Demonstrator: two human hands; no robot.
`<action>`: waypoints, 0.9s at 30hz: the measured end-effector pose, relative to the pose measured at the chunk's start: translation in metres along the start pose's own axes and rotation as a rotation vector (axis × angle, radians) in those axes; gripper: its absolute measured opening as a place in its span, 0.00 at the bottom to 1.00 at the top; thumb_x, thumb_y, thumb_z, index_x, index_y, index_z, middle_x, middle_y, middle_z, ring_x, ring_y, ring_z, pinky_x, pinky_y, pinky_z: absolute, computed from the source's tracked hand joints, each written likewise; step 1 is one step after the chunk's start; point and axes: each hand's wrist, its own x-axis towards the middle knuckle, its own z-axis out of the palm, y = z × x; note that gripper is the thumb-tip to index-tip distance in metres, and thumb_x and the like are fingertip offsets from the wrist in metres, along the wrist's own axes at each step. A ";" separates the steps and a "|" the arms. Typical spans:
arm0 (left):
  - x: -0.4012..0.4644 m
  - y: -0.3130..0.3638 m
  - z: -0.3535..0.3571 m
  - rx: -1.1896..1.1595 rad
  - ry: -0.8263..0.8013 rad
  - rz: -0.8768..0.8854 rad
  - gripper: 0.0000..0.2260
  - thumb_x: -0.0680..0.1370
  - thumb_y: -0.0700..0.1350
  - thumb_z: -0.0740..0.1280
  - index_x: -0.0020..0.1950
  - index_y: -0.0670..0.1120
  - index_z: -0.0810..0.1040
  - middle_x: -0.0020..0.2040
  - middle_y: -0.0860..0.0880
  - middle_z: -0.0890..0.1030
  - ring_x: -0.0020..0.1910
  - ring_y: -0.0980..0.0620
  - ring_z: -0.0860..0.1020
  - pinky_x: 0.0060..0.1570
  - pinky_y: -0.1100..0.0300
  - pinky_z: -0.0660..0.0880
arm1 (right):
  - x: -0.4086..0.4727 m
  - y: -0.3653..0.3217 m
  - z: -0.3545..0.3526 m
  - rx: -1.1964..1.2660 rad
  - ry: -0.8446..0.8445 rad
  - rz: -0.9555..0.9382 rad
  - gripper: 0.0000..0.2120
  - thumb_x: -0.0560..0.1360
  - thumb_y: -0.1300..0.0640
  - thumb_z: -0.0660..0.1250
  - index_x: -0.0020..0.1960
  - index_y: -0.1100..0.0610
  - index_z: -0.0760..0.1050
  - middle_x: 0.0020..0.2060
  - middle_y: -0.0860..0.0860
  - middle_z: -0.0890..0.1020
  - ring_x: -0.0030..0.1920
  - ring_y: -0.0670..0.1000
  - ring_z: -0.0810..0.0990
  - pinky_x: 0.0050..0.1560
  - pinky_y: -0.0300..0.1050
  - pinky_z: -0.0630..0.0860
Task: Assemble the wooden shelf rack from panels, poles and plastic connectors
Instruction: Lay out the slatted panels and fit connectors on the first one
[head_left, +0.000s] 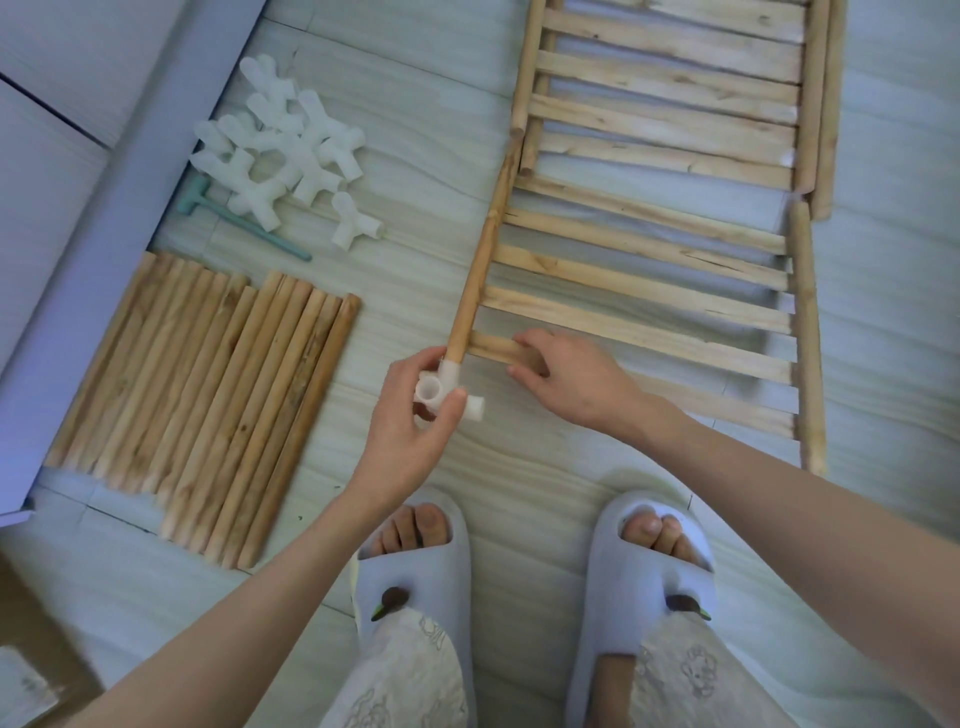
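Left hand (415, 415) pinching the white plastic multi-socket connector (441, 392) onto the near end of the slatted wooden panel's (644, 291) round rail, right hand (566, 379) curled over the nearest slat, spare wooden poles (208, 400) lying left, loose white connectors (283, 150) piled beyond.

Left hand (415, 415) grips connector (441, 395) (on panel (649, 291) rail)

The scene is lit softly and evenly by cool, bluish daylight; no glare is seen on the floor (415, 104). Only faint shadows are cast beneath the slats (649, 260). Motion blur is seen right of the slats and along the near ends of the poles (208, 405) left of them. Straight lines are bowed by wide-angle distortion toward the edges.
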 end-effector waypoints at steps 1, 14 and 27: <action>0.003 0.005 -0.001 0.011 0.012 0.058 0.16 0.74 0.52 0.64 0.61 0.58 0.69 0.57 0.56 0.72 0.54 0.62 0.73 0.49 0.72 0.70 | -0.001 -0.003 -0.005 -0.001 0.007 -0.022 0.16 0.78 0.47 0.60 0.62 0.53 0.71 0.50 0.52 0.79 0.50 0.55 0.76 0.50 0.48 0.71; 0.022 0.047 0.000 -0.042 -0.023 0.370 0.15 0.73 0.43 0.57 0.56 0.43 0.74 0.52 0.44 0.78 0.65 0.50 0.71 0.63 0.59 0.69 | -0.016 -0.029 -0.025 0.014 0.257 -0.091 0.20 0.79 0.48 0.56 0.29 0.49 0.61 0.24 0.44 0.66 0.30 0.53 0.67 0.32 0.44 0.59; 0.024 0.043 -0.006 -0.099 -0.005 0.267 0.12 0.67 0.43 0.56 0.47 0.45 0.75 0.49 0.49 0.79 0.67 0.57 0.70 0.62 0.59 0.70 | -0.015 -0.040 -0.015 0.023 0.292 -0.076 0.16 0.80 0.49 0.55 0.34 0.51 0.67 0.28 0.47 0.69 0.31 0.53 0.67 0.33 0.44 0.61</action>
